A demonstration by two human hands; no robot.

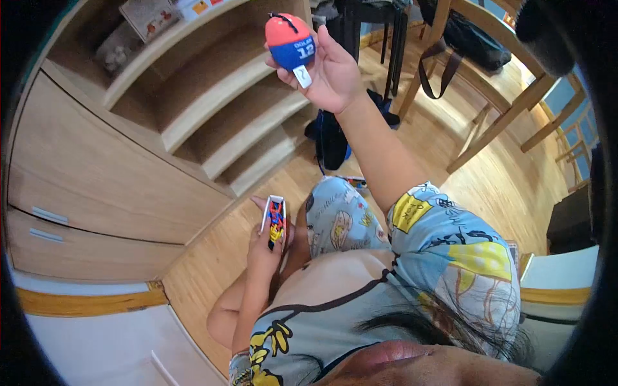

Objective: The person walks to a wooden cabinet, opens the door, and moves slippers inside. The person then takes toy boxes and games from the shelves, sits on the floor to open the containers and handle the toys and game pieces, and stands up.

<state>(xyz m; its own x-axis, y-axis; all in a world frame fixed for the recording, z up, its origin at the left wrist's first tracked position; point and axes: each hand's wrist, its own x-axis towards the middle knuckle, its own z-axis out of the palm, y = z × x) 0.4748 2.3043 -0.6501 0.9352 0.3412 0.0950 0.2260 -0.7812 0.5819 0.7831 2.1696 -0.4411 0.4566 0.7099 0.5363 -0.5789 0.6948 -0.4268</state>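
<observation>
My right hand is raised in front of the shelves, its fingers closed behind a small rounded red-and-blue toy. White lettering and the number 12 show on the toy's blue half, a black line runs over the red half, and a white tag hangs from the bottom. Low down near my bent legs, my left hand grips a narrow white open box. Small red, blue and yellow pieces fill this box, too small to name.
A curved wooden shelf unit and wooden drawers stand at the left. Behind my knee, partly hidden, lies another colourful item. Dark objects lie farther back. A wooden chair at the right bears a black bag.
</observation>
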